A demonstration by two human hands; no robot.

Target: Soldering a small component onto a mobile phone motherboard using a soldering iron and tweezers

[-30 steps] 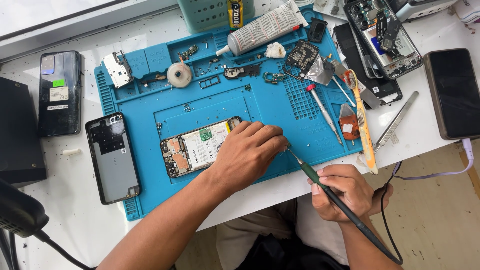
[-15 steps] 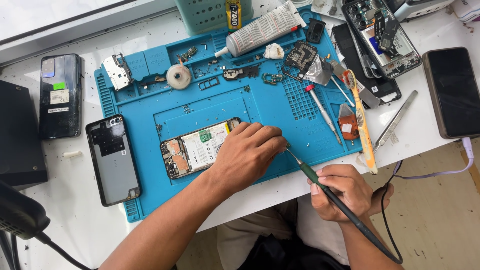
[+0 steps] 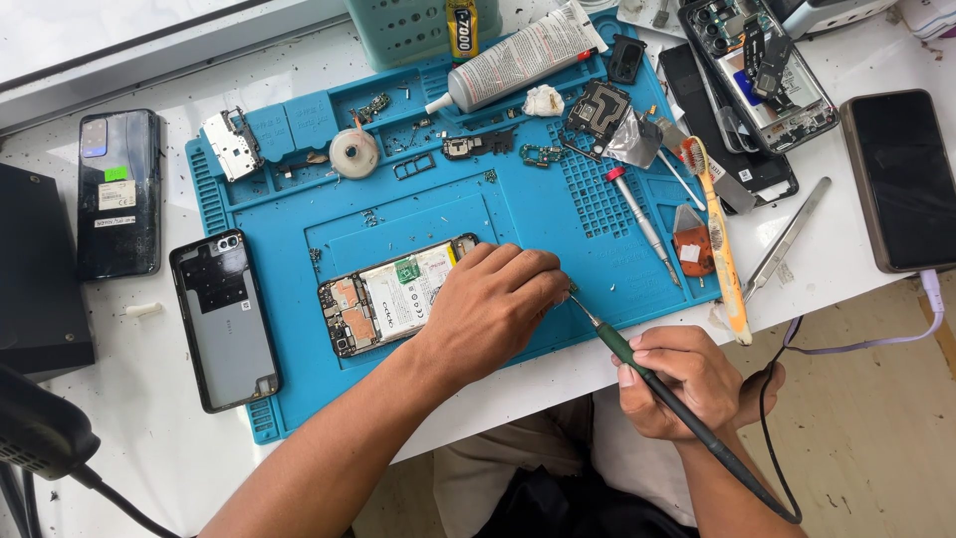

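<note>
An opened phone (image 3: 383, 297) with its battery and boards showing lies on a blue work mat (image 3: 418, 214). My left hand (image 3: 493, 304) rests over the phone's right end, fingers curled down on it. My right hand (image 3: 687, 384) holds a green-handled soldering iron (image 3: 637, 369) like a pen, below the table's front edge. Its tip reaches up to the fingertips of my left hand at the phone's edge. The iron's black cord (image 3: 772, 438) loops down past my wrist.
A phone back cover (image 3: 224, 319) and a dark phone (image 3: 118, 194) lie left of the mat. A glue tube (image 3: 518, 55), screwdriver (image 3: 642, 224), toothbrush (image 3: 719, 244), tweezers (image 3: 787, 239), another opened phone (image 3: 762, 70) and a black phone (image 3: 901, 179) sit to the right.
</note>
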